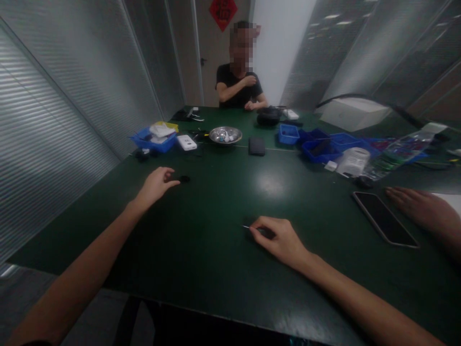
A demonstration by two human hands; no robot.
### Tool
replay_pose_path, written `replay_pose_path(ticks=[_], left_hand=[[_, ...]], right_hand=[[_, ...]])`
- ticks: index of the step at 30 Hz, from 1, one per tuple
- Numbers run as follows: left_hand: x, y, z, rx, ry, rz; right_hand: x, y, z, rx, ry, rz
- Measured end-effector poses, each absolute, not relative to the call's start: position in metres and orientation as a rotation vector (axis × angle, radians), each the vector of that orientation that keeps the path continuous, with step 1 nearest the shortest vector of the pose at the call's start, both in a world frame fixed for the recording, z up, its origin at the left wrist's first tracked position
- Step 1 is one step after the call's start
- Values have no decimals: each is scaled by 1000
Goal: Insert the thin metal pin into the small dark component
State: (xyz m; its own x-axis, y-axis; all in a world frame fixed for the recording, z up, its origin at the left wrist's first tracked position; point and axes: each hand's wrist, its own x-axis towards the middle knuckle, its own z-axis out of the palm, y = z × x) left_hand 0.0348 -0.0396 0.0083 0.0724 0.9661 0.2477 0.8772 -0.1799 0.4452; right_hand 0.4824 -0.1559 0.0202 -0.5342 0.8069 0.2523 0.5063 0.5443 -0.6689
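My left hand [155, 186] hovers over or rests on the green table [216, 202], thumb and fingers apart with nothing between them. Just past its thumb tip lies a small black round object [185, 179]; whether they touch is unclear. Closer to the front edge, my right hand [281, 239] is closed in a pinch on a thin, silvery pin-like piece [246, 226]. Its tip points left out of the fingers, and the rest is hidden by them.
Another person's hand [425, 206] lies flat beside a phone [385, 218] on the right. Farther back stand a metal bowl [225, 140], a black wallet-like item [257, 146], blue bins [288, 135] and a plastic bottle [399, 151]. A person [239, 86] sits opposite.
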Motion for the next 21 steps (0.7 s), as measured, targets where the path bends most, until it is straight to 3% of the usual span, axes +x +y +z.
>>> replay_pose_path(ticks=[5, 12, 21], left_hand=[[33, -43, 13, 2097, 1922, 604], [54, -48, 22, 1927, 1843, 970], [64, -39, 13, 2016, 1761, 964]], right_hand=[[482, -155, 20, -1047, -2243, 730], [481, -155, 21, -1042, -2248, 723], [482, -154, 17, -1045, -2253, 737]])
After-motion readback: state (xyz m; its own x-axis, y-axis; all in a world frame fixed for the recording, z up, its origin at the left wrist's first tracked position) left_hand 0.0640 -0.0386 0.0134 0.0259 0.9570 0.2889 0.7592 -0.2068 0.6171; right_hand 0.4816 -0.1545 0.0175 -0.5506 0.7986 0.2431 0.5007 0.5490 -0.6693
